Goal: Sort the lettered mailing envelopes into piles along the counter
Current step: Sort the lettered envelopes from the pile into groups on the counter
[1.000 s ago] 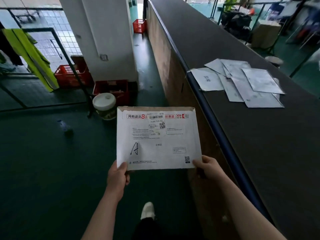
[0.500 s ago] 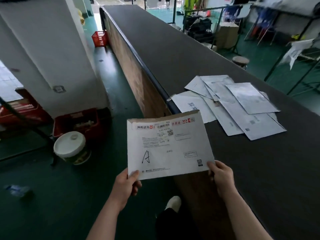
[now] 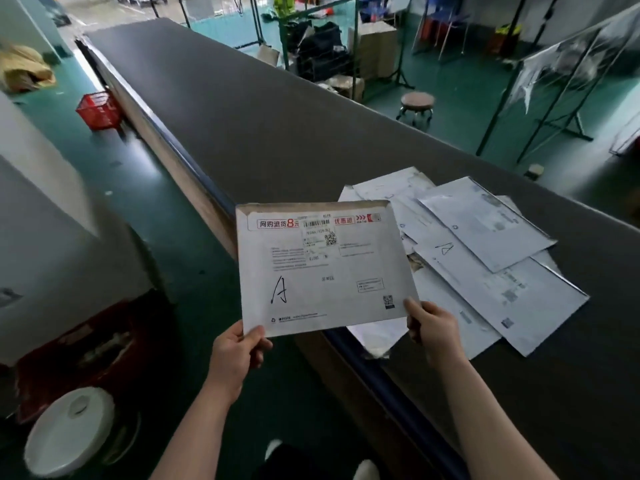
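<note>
The envelope [image 3: 325, 268] with a big "A" drawn on it is up in the air, over the near edge of the counter [image 3: 277, 126]. The left hand [image 3: 235, 351] pinches its bottom left corner. The right hand [image 3: 433, 327] pinches its bottom right corner. A moment ago it was out over the green floor; now it has come closer to the pile [image 3: 485, 258], which lies on the counter at 3 o'clock from it, partly hidden behind it. One envelope in that pile shows an "A" too, so this one likely goes there next. A stool [image 3: 415, 102] stands at 1 o'clock. A white bucket [image 3: 69, 431] sits at 8 o'clock.
</note>
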